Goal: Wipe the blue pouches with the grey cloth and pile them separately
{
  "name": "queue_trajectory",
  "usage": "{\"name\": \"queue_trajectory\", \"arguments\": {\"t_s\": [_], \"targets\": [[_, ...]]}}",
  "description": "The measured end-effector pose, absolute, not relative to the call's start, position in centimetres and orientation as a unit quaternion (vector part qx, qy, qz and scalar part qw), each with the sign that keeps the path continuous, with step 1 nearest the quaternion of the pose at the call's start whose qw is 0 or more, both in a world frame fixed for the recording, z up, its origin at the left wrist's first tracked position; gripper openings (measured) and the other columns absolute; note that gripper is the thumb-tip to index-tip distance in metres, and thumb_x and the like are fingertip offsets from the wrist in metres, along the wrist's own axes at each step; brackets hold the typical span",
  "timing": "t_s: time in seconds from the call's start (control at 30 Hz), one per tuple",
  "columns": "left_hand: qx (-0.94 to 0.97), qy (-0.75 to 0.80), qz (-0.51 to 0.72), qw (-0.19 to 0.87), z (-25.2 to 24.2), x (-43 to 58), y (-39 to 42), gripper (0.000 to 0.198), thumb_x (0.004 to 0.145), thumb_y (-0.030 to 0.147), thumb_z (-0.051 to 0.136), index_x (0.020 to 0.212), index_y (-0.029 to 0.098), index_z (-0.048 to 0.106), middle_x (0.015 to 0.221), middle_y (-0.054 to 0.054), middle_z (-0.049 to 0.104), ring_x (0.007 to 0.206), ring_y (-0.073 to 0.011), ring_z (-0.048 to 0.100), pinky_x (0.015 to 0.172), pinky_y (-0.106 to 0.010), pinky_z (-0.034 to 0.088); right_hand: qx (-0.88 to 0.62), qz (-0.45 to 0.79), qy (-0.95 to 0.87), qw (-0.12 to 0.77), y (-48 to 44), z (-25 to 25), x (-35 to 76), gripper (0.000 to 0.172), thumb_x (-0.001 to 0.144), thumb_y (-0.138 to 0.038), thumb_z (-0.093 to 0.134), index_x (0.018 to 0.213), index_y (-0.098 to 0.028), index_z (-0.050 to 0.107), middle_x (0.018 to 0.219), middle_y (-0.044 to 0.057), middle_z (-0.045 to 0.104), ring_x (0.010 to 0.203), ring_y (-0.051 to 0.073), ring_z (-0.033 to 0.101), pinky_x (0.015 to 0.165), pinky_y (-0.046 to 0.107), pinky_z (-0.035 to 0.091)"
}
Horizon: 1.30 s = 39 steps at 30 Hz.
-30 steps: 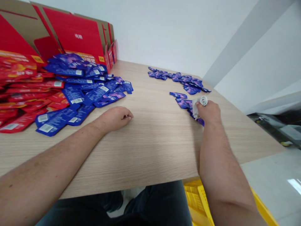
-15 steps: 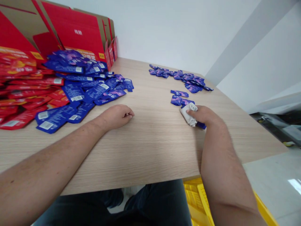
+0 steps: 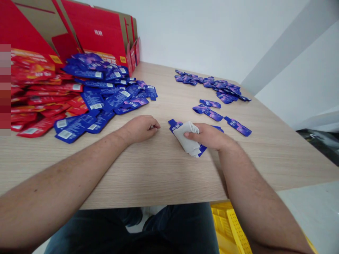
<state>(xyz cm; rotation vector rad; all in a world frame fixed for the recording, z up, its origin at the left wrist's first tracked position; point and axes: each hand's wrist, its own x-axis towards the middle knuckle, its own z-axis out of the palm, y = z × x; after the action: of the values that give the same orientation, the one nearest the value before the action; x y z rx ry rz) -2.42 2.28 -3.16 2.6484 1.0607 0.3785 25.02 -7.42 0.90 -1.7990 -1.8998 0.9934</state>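
Right hand (image 3: 209, 135) shifted leftward, clamped on cloth (image 3: 186, 138) partly hiding blue pouch (image 3: 173, 123); left hand (image 3: 141, 129) loosely curled near heap (image 3: 116, 100)

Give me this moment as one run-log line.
Left hand: loosely curled on table, near blue pouch pile | Right hand: grip on folded white cloth, over blue pouch | Far side: more blue pouches

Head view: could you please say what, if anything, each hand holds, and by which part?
The right hand holds a white cloth by its right side; whether the pouch beneath is gripped too cannot be told. The left hand appears empty.
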Motion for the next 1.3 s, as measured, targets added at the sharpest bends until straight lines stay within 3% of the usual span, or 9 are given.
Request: {"name": "queue_trajectory", "arguments": {"t_s": [0.13,0.27,0.37,0.5,0.67,0.87,0.97,1.1,1.3], "targets": [[0.898,0.39,0.132,0.154,-2.8,-2.1,1.9,0.034,0.087,0.028,0.055,0.113,0.023,0.076,0.108,-0.006,0.078,0.1,-0.0235,0.07,0.09,-0.034,0.052,-0.592,0.47,-0.592,0.28,-7.7,0.2,23.7,0.027,0.085,-0.044,0.072,0.101,-0.022,0.074,0.094,0.005,0.08,0.077,0.021,0.072,0.066,0.031,0.056],[0.894,0.404,0.126,0.148,-2.4,-1.9,1.6,0.042,0.09,0.03,0.055,0.128,0.02,0.069,0.123,-0.007,0.074,0.109,-0.0219,0.068,0.097,-0.031,0.05,-0.518,0.603,-0.477,0.375,-7.9,-0.3,22.7,0.047,0.071,-0.053,0.085,0.101,-0.018,0.072,0.078,0.004,0.076,0.07,0.02,0.07,0.063,0.03,0.055],[0.904,0.392,0.103,0.135,-2.1,-1.9,1.3,0.054,0.091,0.036,0.057,0.142,0.017,0.06,0.138,-0.01,0.067,0.125,-0.025,0.063,0.107,-0.034,0.045,-0.498,0.631,-0.465,0.371,-8.0,-0.4,22.6,0.05,0.066,-0.054,0.088,0.097,-0.018,0.072,0.074,0.003,0.074,0.069,0.019,0.069,0.063,0.03,0.055],[0.927,0.348,0.065,0.127,-2.0,-1.9,0.8,0.086,0.083,0.058,0.067,0.156,0.017,0.043,0.148,-0.013,0.06,0.132,-0.0312,0.057,0.113,-0.04,0.041,-0.53,0.58,-0.513,0.345,-8.0,-0.5,23.4,0.047,0.072,-0.054,0.086,0.101,-0.02,0.073,0.091,0.006,0.078,0.076,0.021,0.071,0.067,0.031,0.056],[0.935,0.323,0.067,0.131,-2.1,-1.8,0.5,0.097,0.077,0.067,0.07,0.156,0.018,0.043,0.151,-0.016,0.055,0.136,-0.0343,0.052,0.114,-0.044,0.038,-0.501,0.568,-0.569,0.32,-8.4,-0.1,24.3,0.054,0.075,-0.059,0.082,0.11,-0.018,0.073,0.09,0.006,0.077,0.068,0.018,0.067,0.06,0.028,0.051],[0.905,0.367,0.115,0.182,-2.9,-1.8,1.0,0.081,0.072,0.055,0.079,0.143,0.022,0.058,0.135,-0.013,0.062,0.125,-0.0301,0.059,0.104,-0.038,0.047,-0.45,0.615,-0.591,0.266,-8.7,-0.4,23.7,0.06,0.074,-0.061,0.082,0.11,-0.015,0.072,0.087,0.006,0.076,0.067,0.016,0.066,0.058,0.026,0.05],[0.86,0.414,0.149,0.258,-3.1,-1.9,1.5,0.066,0.073,0.041,0.078,0.134,0.02,0.062,0.117,-0.008,0.069,0.102,-0.0231,0.066,0.085,-0.031,0.051,-0.446,0.636,-0.573,0.261,-8.5,-1.0,23.5,0.061,0.074,-0.06,0.083,0.114,-0.015,0.071,0.092,0.007,0.077,0.07,0.016,0.067,0.058,0.024,0.051],[0.821,0.446,0.149,0.325,-2.4,-2.2,2.1,0.043,0.08,0.027,0.067,0.121,0.016,0.068,0.082,0.0,0.07,0.074,-0.0166,0.065,0.067,-0.027,0.046,-0.425,0.672,-0.547,0.264,-8.5,-1.3,23.7,0.066,0.074,-0.06,0.082,0.12,-0.014,0.069,0.098,0.01,0.077,0.073,0.018,0.07,0.062,0.026,0.053],[0.823,0.46,0.103,0.317,-1.0,-2.6,1.9,0.03,0.083,0.03,0.062,0.106,0.018,0.078,0.088,-0.003,0.078,0.08,-0.0197,0.07,0.072,-0.029,0.048,-0.395,0.689,-0.556,0.244,-9.0,-1.0,23.8,0.068,0.073,-0.061,0.083,0.119,-0.013,0.069,0.098,0.011,0.075,0.079,0.019,0.069,0.068,0.03,0.055]]}}
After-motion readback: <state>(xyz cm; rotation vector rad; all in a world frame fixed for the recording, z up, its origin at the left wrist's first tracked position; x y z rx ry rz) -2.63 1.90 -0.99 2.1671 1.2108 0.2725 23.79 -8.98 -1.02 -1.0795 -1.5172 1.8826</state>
